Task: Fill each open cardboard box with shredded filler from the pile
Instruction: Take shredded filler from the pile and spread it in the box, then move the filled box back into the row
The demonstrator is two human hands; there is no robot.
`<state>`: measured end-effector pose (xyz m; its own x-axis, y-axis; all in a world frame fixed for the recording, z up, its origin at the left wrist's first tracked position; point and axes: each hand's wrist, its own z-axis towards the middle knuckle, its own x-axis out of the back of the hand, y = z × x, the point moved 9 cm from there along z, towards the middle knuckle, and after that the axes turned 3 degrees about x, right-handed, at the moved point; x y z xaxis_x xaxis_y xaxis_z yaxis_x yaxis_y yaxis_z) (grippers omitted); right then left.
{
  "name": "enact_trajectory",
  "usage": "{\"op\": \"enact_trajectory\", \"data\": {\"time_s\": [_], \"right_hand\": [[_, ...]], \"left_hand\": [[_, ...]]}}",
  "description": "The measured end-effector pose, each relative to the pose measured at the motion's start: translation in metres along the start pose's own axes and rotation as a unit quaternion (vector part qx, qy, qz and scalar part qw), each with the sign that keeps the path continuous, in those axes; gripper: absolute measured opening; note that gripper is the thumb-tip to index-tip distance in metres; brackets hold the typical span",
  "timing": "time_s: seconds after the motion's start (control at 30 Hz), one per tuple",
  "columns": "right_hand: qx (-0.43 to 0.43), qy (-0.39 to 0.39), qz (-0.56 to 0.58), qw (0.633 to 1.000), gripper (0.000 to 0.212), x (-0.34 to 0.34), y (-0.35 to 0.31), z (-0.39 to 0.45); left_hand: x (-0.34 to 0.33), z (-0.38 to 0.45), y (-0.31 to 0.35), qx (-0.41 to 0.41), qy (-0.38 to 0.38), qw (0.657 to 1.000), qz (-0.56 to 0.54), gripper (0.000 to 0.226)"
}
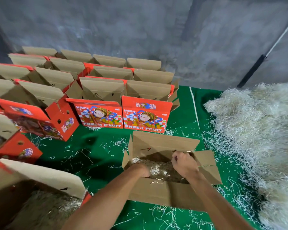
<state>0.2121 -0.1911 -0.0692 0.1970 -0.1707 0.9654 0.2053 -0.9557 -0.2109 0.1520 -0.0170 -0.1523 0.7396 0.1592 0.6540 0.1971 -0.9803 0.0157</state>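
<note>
A green mat [96, 151] covers the floor below a grey concrete wall [140, 27].

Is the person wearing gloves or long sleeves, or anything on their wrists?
No. Both arms are bare right up to the bottom edge of the picture: no sleeves show. The left hand and the right hand have no gloves. I can see no watch, bracelet or ring. The left hand is partly hidden in the pale shredded filler inside the open brown cardboard box, so its fingers cannot be checked.
</note>
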Motion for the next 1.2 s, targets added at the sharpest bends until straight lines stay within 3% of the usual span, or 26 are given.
{"op": "enact_trajectory", "data": {"time_s": [0.13,0.23,0.37,0.47,0.53,0.63,0.73,0.83,0.93,1.1,1.2], "right_hand": [[0.022,0.063,0.027,0.997,0.016,0.045,0.013,-0.016],[0.019,0.089,0.028,0.995,0.015,0.069,0.030,-0.025],[-0.006,0.158,0.106,0.982,0.027,0.071,0.063,-0.042],[-0.060,0.031,0.189,0.980,0.067,0.026,0.090,-0.047],[-0.078,-0.036,0.313,0.946,0.075,0.000,0.100,-0.053],[-0.117,-0.001,0.429,0.896,0.067,-0.011,0.117,-0.062],[-0.182,0.053,0.488,0.852,0.052,-0.010,0.128,-0.070],[-0.176,0.113,0.524,0.826,0.035,-0.006,0.121,-0.072],[-0.152,0.147,0.525,0.825,0.022,0.003,0.107,-0.074],[-0.121,0.161,0.489,0.849,0.024,0.021,0.081,-0.077],[-0.116,0.161,0.446,0.873,0.015,0.028,0.056,-0.080]], "left_hand": [[0.043,-0.030,0.001,-0.022,0.108,0.985,-0.136,0.039],[0.075,-0.057,0.017,-0.067,0.172,0.967,-0.175,0.030],[0.076,-0.099,0.040,-0.158,0.193,0.937,-0.244,0.032],[0.048,-0.127,0.047,-0.213,0.172,0.928,-0.254,0.024],[0.029,-0.146,0.051,-0.234,0.178,0.925,-0.239,0.018],[0.005,-0.161,0.049,-0.228,0.200,0.924,-0.231,0.024],[-0.016,-0.169,0.043,-0.216,0.167,0.936,-0.222,0.036],[-0.033,-0.175,0.037,-0.202,0.152,0.961,-0.114,0.062],[-0.037,-0.181,0.028,-0.157,0.170,0.972,-0.032,0.087],[0.003,-0.200,0.014,-0.127,0.315,0.940,-0.013,0.060],[0.026,-0.204,-0.001,-0.102,0.343,0.933,-0.015,0.054]]}}
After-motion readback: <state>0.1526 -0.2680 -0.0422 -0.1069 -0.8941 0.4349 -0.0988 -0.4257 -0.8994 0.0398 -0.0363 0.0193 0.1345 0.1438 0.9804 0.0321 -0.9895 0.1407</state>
